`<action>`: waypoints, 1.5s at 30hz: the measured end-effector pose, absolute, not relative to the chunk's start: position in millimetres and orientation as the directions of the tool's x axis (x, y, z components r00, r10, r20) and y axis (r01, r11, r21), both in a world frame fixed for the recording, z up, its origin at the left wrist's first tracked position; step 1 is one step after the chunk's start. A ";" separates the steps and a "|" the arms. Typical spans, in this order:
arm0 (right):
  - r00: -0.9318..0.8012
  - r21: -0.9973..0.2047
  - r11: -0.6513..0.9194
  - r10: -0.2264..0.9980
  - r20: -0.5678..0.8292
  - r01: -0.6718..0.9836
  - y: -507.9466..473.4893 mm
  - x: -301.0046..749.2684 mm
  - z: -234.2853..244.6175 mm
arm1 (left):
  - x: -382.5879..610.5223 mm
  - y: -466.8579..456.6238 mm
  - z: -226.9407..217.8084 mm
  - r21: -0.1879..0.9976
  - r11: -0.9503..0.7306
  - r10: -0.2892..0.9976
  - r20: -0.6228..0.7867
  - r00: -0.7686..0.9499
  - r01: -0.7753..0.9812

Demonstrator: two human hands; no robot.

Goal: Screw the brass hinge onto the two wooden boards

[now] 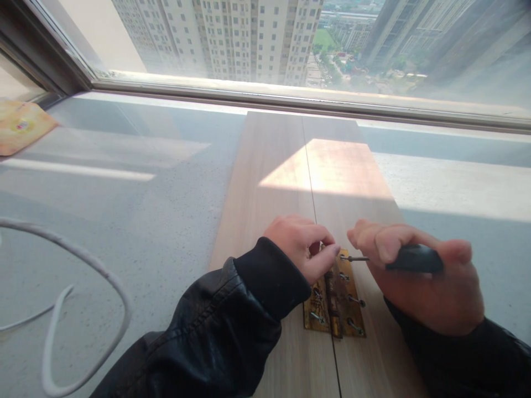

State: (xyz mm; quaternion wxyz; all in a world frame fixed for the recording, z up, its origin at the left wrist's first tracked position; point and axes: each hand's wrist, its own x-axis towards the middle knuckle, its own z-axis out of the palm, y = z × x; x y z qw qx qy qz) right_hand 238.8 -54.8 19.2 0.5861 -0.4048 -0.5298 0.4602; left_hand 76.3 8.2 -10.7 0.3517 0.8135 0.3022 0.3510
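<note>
A brass hinge [337, 307] with several screws lies across the seam between two light wooden boards [282, 182] on a grey stone sill. My right hand [418, 282] is closed round a black-handled screwdriver [410, 258], whose shaft points left at a screw at the hinge's top. My left hand [302, 246], fingers pinched, steadies that screw or the driver's tip at the hinge's upper edge. Both arms wear black jacket sleeves.
A white cable [83, 276] loops over the sill at the left. An orange packet [20, 126] lies at the far left by the window frame. A large window [290, 50] runs along the back, with tower blocks outside.
</note>
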 end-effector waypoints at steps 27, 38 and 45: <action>0.181 -0.923 0.362 0.924 0.336 -0.132 -52.9 243.6 13.4 | 77.3 8.2 -11.4 0.789 -0.567 0.735 0.354 0.578 0.238; 0.015 -0.954 0.225 0.974 0.226 -0.198 -50.7 249.3 16.6 | 77.3 7.7 -12.8 0.794 -0.561 0.741 0.356 0.569 0.235; -0.038 -0.975 0.088 0.995 0.098 -0.202 -56.2 240.3 27.6 | 77.2 7.8 -12.1 0.792 -0.561 0.742 0.352 0.571 0.241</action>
